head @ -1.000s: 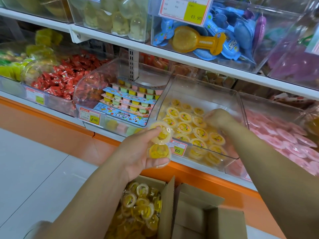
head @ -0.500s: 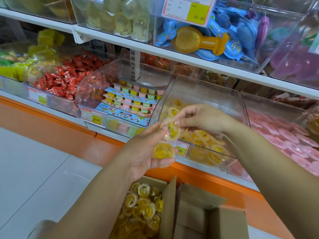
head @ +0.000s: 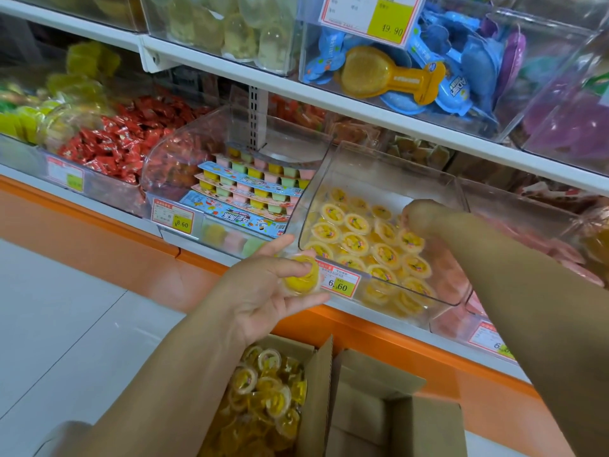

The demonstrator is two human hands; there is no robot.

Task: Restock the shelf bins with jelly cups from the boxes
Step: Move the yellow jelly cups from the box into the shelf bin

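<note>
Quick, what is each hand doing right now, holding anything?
Left hand: holds a yellow jelly cup, thumb on top.
Right hand: inside the clear bin, blurred; grip cannot be told.

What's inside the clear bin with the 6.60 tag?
Yellow jelly cups cover the floor of the clear bin, lids up. The right hand reaches in and hides the cups beneath it; whether it holds one cannot be seen.

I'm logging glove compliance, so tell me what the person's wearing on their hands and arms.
Nothing shows: the left hand and right hand are bare, with no gloves, watch or bands, and no sleeves reach into view.
</note>
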